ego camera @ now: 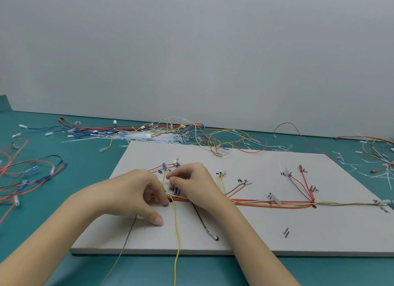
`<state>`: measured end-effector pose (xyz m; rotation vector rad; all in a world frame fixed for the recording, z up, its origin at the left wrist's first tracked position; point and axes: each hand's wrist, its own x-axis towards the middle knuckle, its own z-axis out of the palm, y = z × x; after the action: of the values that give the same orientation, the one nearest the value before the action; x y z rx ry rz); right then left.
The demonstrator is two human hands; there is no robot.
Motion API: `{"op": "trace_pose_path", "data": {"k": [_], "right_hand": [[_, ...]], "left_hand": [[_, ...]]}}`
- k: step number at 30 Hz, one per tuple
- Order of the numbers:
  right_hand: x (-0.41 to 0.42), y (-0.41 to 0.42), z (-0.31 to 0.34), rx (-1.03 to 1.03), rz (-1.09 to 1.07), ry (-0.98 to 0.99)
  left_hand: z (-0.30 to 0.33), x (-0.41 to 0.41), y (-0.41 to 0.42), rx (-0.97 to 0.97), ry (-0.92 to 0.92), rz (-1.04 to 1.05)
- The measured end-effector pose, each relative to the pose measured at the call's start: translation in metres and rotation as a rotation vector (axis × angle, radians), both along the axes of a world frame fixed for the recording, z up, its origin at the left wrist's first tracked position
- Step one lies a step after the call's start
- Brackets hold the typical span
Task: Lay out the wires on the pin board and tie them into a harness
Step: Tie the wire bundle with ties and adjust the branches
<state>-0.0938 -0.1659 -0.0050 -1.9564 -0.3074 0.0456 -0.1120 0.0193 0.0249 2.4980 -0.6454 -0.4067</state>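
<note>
My left fingers point(158, 197) and right fingers point(173, 179) curl together, pinching the wire bundle point(266, 203) on the pin board point(234, 238). The bundle runs sideways, away to the right of my fingers. If I tug hard, the yellow wire point(177, 232) hanging toward me could slip loose.

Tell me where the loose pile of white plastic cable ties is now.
In the head view, the loose pile of white plastic cable ties lies on the green table, just beyond the white pin board's far left edge, among tangled coloured wires.
</note>
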Motion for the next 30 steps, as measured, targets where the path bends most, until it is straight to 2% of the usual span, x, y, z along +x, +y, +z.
{"op": "trace_pose_path", "data": {"k": [6,10,18,24,30], "right_hand": [[0.0,-0.004,0.003,-0.026,-0.013,-0.033],[-0.002,-0.007,0.006,-0.006,0.007,-0.03],[-0.004,-0.004,0.004,0.079,-0.005,-0.049],[-0.003,-0.004,0.003,0.167,-0.014,-0.047],[-0.001,-0.009,0.006,0.201,0.007,0.013]], "left_hand": [[0.0,0.006,0.002,-0.247,0.108,0.057],[-0.005,0.01,-0.003,-0.387,0.008,0.161],[-0.019,0.013,-0.018,-0.715,0.204,0.309],[-0.021,0.012,-0.018,-0.787,0.259,0.399],[-0.02,0.012,-0.016,-0.85,0.323,0.386]]}}
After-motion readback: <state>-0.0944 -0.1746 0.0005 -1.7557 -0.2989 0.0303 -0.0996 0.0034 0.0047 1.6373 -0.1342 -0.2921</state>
